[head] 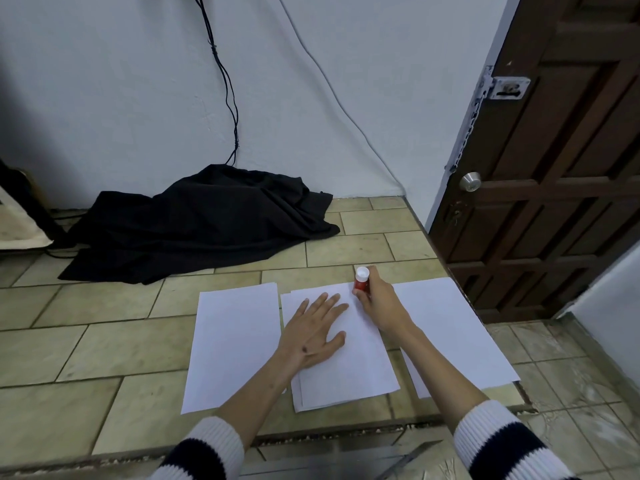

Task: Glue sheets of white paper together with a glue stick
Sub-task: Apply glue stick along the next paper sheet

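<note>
While flat on the middle paper (349,368), left hand (313,332); right hand (379,303) gripping glue stick (361,279).

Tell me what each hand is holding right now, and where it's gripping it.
The right hand grips the glue stick around its red body. The left hand holds nothing, resting flat on the middle paper stack.

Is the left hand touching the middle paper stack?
Touching. The head view shows the left hand lying flat, fingers spread, palm down on the middle paper stack, with no gap under it.
</note>
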